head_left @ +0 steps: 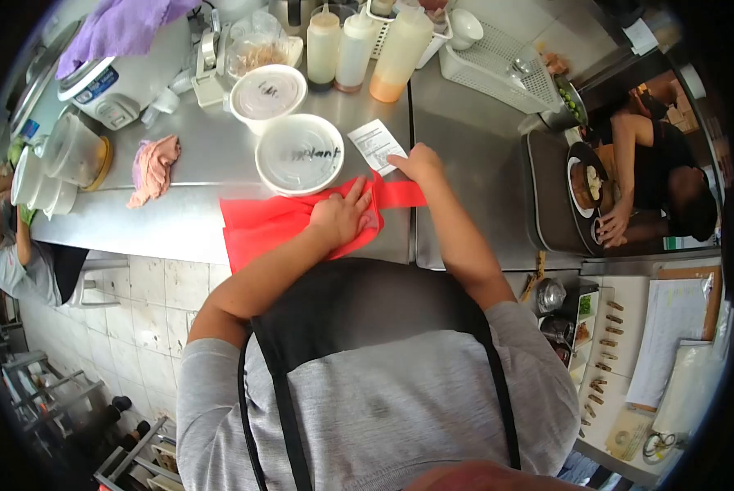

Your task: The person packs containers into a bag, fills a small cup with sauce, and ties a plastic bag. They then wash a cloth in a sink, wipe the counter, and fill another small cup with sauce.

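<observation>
A red cloth-like bag [265, 225] lies flat on the steel counter in front of me, its red strap [401, 195] stretching to the right. My left hand [340, 219] rests on the bag with its fingers spread. Just beyond it, a printed paper receipt [373, 146] lies on the counter. At the receipt's lower right corner is my right hand [420, 164], its fingers drawn in and touching the paper edge. Behind the bag stands a round white tub [300, 155] with a handwritten lid. A second lidded tub [267, 94] is behind that one.
Squeeze bottles [355, 51] stand at the back. A crumpled pink cloth [154, 170] and a rice cooker [113, 94] are to the left. At right, a co-worker [645, 155] handles a plate [584, 186]. Another person [19, 254] is at far left.
</observation>
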`<control>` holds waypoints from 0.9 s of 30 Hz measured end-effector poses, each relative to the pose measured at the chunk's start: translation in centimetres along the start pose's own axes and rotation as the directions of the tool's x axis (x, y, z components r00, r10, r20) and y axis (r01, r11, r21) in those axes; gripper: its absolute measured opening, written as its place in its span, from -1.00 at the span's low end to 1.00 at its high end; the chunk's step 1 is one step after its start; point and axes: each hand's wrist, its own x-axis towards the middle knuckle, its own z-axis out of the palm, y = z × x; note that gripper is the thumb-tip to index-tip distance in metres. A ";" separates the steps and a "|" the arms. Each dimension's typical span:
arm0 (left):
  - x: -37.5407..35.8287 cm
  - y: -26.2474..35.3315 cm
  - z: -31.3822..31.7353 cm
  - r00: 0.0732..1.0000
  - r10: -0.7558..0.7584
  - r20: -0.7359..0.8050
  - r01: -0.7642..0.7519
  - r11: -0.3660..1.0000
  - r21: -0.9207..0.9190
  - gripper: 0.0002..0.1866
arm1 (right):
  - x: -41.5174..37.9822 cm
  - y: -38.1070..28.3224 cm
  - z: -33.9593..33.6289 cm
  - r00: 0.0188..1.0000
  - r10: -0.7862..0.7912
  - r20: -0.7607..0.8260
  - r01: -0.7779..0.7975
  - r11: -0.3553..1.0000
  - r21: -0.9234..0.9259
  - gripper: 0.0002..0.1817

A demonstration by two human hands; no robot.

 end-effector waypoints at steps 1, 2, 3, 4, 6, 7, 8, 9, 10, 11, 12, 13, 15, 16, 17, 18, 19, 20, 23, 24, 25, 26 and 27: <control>-0.1 -0.1 0.1 1.000 0.004 -0.001 -0.004 1.000 -0.009 -0.49 | 0.2 0.1 0.3 1.000 0.005 0.007 -0.005 1.000 0.026 -0.41; -0.1 -0.3 0.1 1.000 0.009 -0.003 -0.009 1.000 -0.016 -0.50 | 0.6 0.2 0.5 1.000 0.009 0.014 -0.010 0.999 0.052 -0.41; 0.0 -0.6 -0.7 1.000 0.015 -0.014 -0.015 1.000 0.008 -0.50 | 1.2 0.2 0.0 1.000 -0.019 -0.006 0.019 0.997 0.080 -0.44; 0.0 -0.3 -0.5 0.999 0.026 -0.026 -0.026 1.000 0.005 -0.50 | 1.6 1.1 0.1 0.999 -0.037 -0.017 0.038 0.996 0.082 -0.47; 0.1 -0.3 -0.3 0.996 0.045 -0.070 -0.045 0.999 -0.003 -0.49 | 2.1 1.9 0.7 0.997 -0.055 -0.045 0.064 0.970 0.234 -0.56; 0.0 -0.2 -0.2 0.998 0.023 -0.063 -0.025 0.999 -0.035 -0.49 | 2.2 2.1 1.1 0.997 -0.054 -0.062 0.073 0.923 0.377 -0.61; -0.1 -0.2 -0.3 0.998 0.003 -0.059 -0.006 0.998 -0.063 -0.49 | 2.3 2.5 1.2 0.995 -0.051 -0.085 0.088 0.855 0.511 -0.66; -0.1 -0.1 -0.8 0.998 -0.013 -0.064 0.008 0.996 -0.085 -0.48 | 1.9 2.5 0.5 0.997 -0.037 -0.071 0.072 0.805 0.589 -0.71; 0.0 -0.4 -0.3 0.996 -0.004 -0.085 -0.001 0.998 -0.069 -0.48 | 1.4 2.2 -1.1 0.996 -0.031 -0.080 0.076 0.744 0.664 -0.75; 0.0 -0.7 0.4 0.993 0.012 -0.118 -0.017 0.999 -0.041 -0.47 | 1.5 1.7 -3.7 0.994 -0.029 -0.107 0.099 0.672 0.734 -0.78; -0.2 -0.9 0.3 0.990 0.017 -0.142 -0.023 0.999 -0.038 -0.46 | 1.7 1.2 -7.1 0.982 -0.026 -0.189 0.164 0.622 0.766 -0.79; -0.2 -1.3 1.2 0.961 0.066 -0.268 -0.079 0.996 -0.037 -0.46 | 1.6 1.1 -10.9 0.961 -0.020 -0.276 0.237 0.571 0.786 -0.80; -0.9 -2.1 1.8 0.928 0.097 -0.360 -0.151 0.981 -0.124 -0.52 | 4.4 3.2 -16.7 0.816 -0.021 -0.578 0.517 0.475 0.713 -0.87; -1.3 -2.2 1.1 0.944 0.107 -0.313 -0.147 0.983 -0.108 -0.55 | 3.8 3.2 -22.3 0.769 -0.041 -0.638 0.583 0.452 0.674 -0.88; -1.8 -2.1 0.4 0.959 0.104 -0.263 -0.134 0.986 -0.099 -0.58 | 1.7 2.5 -27.5 0.735 0.006 -0.678 0.607 0.441 0.661 -0.87; -2.1 -2.2 0.2 0.960 0.090 -0.266 -0.122 0.986 -0.109 -0.59 | 0.1 1.5 -32.4 0.671 0.091 -0.736 0.674 0.339 0.656 -0.82; -2.4 -2.2 0.0 0.962 0.071 -0.263 -0.107 0.986 -0.126 -0.61 | -0.3 1.5 -36.8 0.612 0.096 -0.785 0.734 0.302 0.609 -0.81; -2.7 -2.1 -0.5 0.970 0.050 -0.236 -0.083 0.988 -0.130 -0.61 | -1.0 0.6 -40.4 0.556 0.149 -0.818 0.803 0.158 0.575 -0.84; -3.3 -2.0 -1.4 0.989 -0.005 -0.148 -0.018 0.987 -0.157 -0.61 | 0.0 -0.5 -49.2 0.481 0.128 -0.867 0.872 0.025 0.488 -0.82; -3.3 -2.1 -1.4 0.992 -0.011 -0.122 -0.010 0.985 -0.171 -0.60 | 0.1 -1.7 -50.8 0.455 0.129 -0.881 0.885 0.045 0.463 -0.83; -3.3 -2.2 -1.6 0.995 -0.019 -0.096 0.000 0.983 -0.185 -0.60 | 0.8 -2.7 -52.0 0.479 0.121 -0.870 0.871 0.060 0.488 -0.84; -3.5 -2.1 -2.1 0.994 -0.022 -0.109 0.001 0.982 -0.188 -0.60 | 1.4 -3.6 -53.0 0.504 0.111 -0.857 0.855 0.076 0.513 -0.85; -3.4 -2.3 -2.3 0.995 -0.020 -0.093 0.001 0.981 -0.195 -0.62 | 2.4 -4.5 -54.1 0.528 0.101 -0.843 0.839 0.093 0.537 -0.86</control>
